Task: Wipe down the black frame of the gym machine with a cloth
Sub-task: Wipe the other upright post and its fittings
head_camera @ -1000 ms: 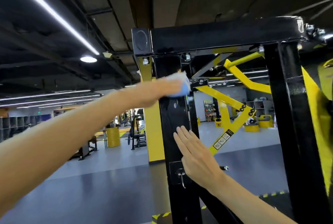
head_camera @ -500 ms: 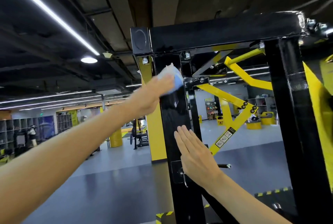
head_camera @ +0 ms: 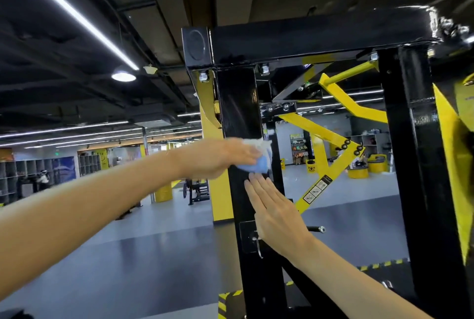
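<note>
A bunched blue-and-white cloth (head_camera: 256,162) presses against the upright post of the glossy black frame (head_camera: 238,103), at 6 o'clock from its top corner.

The left hand (head_camera: 218,157) is motion-blurred and hides most of the cloth (head_camera: 256,164). The right hand (head_camera: 279,216) covers part of the black upright (head_camera: 238,103). The warning label (head_camera: 316,189) has print too small to read.

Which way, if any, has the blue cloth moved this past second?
Yes, down: the blue cloth, held by the left hand, slid away from the black crossbeam to just above the right hand.
</note>
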`<action>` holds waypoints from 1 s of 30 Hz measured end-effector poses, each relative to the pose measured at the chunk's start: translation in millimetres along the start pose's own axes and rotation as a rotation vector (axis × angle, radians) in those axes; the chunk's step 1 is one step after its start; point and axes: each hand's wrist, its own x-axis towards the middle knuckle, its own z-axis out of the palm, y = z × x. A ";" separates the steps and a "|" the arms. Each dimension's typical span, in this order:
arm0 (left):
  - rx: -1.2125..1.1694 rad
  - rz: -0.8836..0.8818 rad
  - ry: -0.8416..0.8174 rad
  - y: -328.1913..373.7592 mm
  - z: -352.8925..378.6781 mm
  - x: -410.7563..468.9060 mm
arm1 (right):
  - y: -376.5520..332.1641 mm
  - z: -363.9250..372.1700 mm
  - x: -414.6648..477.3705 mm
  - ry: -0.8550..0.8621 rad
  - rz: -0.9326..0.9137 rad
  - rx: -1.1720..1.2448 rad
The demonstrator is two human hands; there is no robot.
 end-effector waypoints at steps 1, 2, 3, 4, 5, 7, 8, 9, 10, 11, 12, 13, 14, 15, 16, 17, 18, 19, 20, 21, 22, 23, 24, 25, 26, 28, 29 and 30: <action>-0.103 -0.029 0.067 -2.7 -17.9 5.7 | -0.2 -1.5 -0.5 0.000 -0.004 0.005; -0.180 -0.122 0.160 -11.1 -29.8 11.9 | -0.4 -2.5 -1.2 0.003 -0.004 0.014; -0.169 -0.140 0.217 -11.4 -40.5 17.6 | -0.7 -3.6 -1.6 -0.004 0.004 0.021; -0.224 -0.152 0.257 -12.2 -35.1 18.7 | -1.0 -3.9 -1.8 -0.016 0.014 0.022; -0.195 -0.196 0.270 -8.2 -30.9 15.8 | -1.6 -4.6 -2.1 -0.030 0.022 0.020; -0.235 -0.157 0.097 1.2 -4.8 -3.2 | -2.3 -4.0 -3.4 -0.025 0.009 0.013; -0.334 -0.213 0.075 11.8 7.8 -9.3 | -1.1 -3.0 -3.0 -0.011 0.007 0.010; -0.252 -0.095 0.022 5.8 11.0 -12.6 | 0.6 -2.6 -2.0 -0.006 0.011 0.011; -0.274 -0.117 -0.035 -1.4 3.3 -12.8 | 1.5 -2.2 -1.6 -0.008 0.006 0.017; -0.245 -0.154 0.015 -9.5 -10.9 -9.2 | 1.4 -2.9 -1.1 -0.011 -0.001 0.019; -0.310 -0.254 0.110 -18.1 -21.2 -3.5 | 0.8 -3.6 -1.3 -0.010 -0.005 0.021; -0.315 -0.333 0.228 -19.4 -28.7 3.1 | -0.1 -4.2 -1.5 -0.014 0.001 0.020; -0.221 -0.310 0.272 -20.6 -26.7 9.6 | -1.4 -4.3 -1.3 -0.030 0.015 0.018; -0.158 -0.315 0.234 -11.5 -25.8 12.4 | -2.7 -4.3 -1.2 -0.045 0.026 0.024; -0.120 -0.306 0.197 -7.1 -17.8 8.0 | -4.5 -4.5 -1.3 -0.046 0.027 0.030; -0.117 -0.269 0.086 4.1 -7.1 -2.4 | -6.2 -5.6 -1.1 -0.037 0.022 0.039; -0.236 -0.259 0.040 1.6 12.1 -13.0 | -6.5 -6.6 -0.1 -0.032 0.030 0.048; -0.324 -0.295 -0.047 16.7 14.1 -20.0 | -5.9 -9.6 1.3 -0.029 0.045 0.057; -0.355 -0.290 -0.076 11.8 17.5 -25.1 | -4.4 -12.2 1.7 -0.014 0.048 0.070; -0.324 -0.250 -0.105 6.3 8.1 -23.2 | -2.5 -16.3 1.2 0.004 0.045 0.092; -0.320 -0.223 -0.089 0.6 -2.1 -16.5 | -0.6 -21.1 0.6 0.025 0.033 0.119; -0.202 -0.167 -0.006 2.6 -21.2 -10.3 | 1.6 -27.1 0.7 0.049 0.020 0.146; -0.127 -0.195 0.108 1.9 -37.9 -2.2 | 4.1 -32.7 1.7 0.080 0.007 0.171; -0.152 -0.195 0.171 4.9 -47.1 2.9 | 6.7 -38.1 3.8 0.113 0.007 0.186; -0.215 -0.224 0.207 8.2 -45.2 2.2 | 9.2 -44.3 6.3 0.132 0.025 0.213; -0.223 -0.329 0.214 22.1 -38.1 -1.9 | 13.0 -52.9 10.4 0.163 0.127 0.310; -0.231 -0.284 0.142 36.6 -26.8 -3.0 | 15.1 -54.0 10.2 0.149 0.192 0.380; -0.276 -0.274 0.021 46.7 -16.5 -6.6 | 17.6 -54.6 8.8 0.112 0.252 0.451</action>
